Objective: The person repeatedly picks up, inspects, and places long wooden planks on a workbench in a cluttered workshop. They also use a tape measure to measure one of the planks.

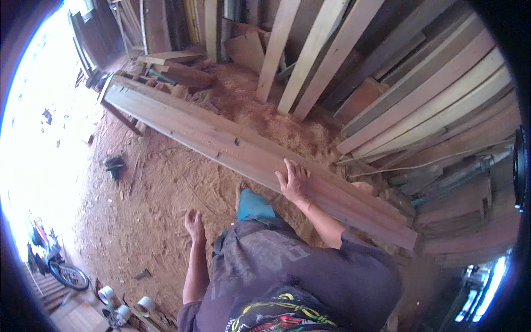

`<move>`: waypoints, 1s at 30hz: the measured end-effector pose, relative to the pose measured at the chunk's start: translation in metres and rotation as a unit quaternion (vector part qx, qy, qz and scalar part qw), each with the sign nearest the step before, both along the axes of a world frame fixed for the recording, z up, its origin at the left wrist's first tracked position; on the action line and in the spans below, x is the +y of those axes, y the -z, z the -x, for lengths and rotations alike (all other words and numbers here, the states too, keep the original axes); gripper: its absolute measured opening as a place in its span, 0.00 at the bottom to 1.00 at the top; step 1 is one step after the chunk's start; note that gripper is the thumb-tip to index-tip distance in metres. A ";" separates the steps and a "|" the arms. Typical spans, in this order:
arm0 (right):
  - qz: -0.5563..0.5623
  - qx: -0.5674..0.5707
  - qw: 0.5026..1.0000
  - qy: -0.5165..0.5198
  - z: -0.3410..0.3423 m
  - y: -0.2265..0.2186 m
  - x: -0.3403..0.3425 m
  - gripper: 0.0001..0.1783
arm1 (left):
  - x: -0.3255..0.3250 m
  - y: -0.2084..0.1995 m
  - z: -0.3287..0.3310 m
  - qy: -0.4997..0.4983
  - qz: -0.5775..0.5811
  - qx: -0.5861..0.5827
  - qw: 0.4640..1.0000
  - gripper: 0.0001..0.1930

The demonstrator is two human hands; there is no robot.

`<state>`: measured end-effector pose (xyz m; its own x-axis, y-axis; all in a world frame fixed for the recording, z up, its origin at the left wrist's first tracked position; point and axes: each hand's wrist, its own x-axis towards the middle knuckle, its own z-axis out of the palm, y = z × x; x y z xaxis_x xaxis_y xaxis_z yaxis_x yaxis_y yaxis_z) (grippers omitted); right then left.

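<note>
A long, thick wooden plank runs slantwise in front of me, from the far left to the near right. My right hand rests on its upper face with the fingers spread; nothing is held in it. Low at my left side hangs my left hand, apart from the plank, its fingers loosely bent and no object visible in it. Small dark marks show on the wood to the left of my right hand.
Tall boards lean along the far and right sides. Reddish sawdust is heaped behind the plank. A dark object, its kind unclear, lies on the sandy ground. At lower left are a two-wheeler and white cylindrical objects.
</note>
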<state>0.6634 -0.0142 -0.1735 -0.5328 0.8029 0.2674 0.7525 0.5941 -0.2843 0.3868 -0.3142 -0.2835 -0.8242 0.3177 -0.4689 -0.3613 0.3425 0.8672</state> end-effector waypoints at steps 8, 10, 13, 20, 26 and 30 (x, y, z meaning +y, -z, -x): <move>0.102 0.028 0.993 0.052 0.004 -0.006 -0.002 0.33 | 0.256 -0.120 0.066 0.221 -0.116 0.215 0.944 0.17; 0.077 -0.001 0.996 0.055 0.004 -0.008 -0.001 0.32 | 0.300 -0.125 0.078 0.297 -0.112 0.280 0.906 0.17; 0.081 0.028 0.995 0.041 0.002 -0.010 0.000 0.33 | 0.346 -0.115 0.102 0.348 -0.027 0.428 0.834 0.19; 0.090 -0.018 0.995 0.045 0.004 -0.020 0.015 0.27 | 0.362 -0.091 0.098 0.444 0.162 0.460 0.752 0.23; 0.315 0.235 0.900 0.189 0.014 -0.037 0.131 0.21 | 0.363 -0.094 0.102 0.497 0.204 0.411 0.736 0.22; 0.232 0.188 0.935 0.193 0.026 -0.034 0.271 0.28 | 0.364 -0.095 0.102 0.495 0.194 0.442 0.722 0.17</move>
<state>0.6370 0.2570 -0.1393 -0.1178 0.9919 -0.0477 0.6800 0.0456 -0.7318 0.2843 0.0498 -0.1883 -0.3144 0.9428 -0.1105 0.8642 0.3324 0.3778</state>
